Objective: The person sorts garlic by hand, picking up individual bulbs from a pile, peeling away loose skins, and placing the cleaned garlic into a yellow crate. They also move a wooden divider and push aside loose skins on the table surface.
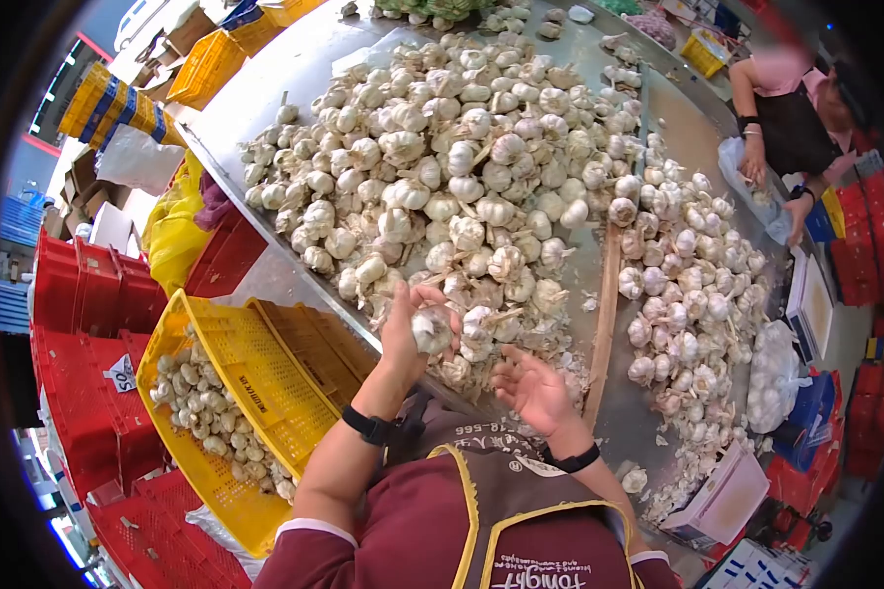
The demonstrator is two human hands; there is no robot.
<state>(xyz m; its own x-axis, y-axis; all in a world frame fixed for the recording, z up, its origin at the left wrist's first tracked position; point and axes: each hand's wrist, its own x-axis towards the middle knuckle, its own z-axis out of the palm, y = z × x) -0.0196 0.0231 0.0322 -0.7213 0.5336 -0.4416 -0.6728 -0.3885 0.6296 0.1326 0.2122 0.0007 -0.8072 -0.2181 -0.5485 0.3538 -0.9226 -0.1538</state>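
Metal tabletop (pixel 275 88) ahead; garlic bulb (pixel 429 332) held in the left hand (pixel 401 332).

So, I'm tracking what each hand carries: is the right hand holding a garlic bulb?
No, the right hand is partly open, holding none, while the left hand holds a garlic bulb.

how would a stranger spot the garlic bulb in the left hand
Find the metal table and its big garlic heap. At the heap's near edge, just past a black wristband, is the left hand. The garlic bulb it grasps stands out because its neighbours lie loose.
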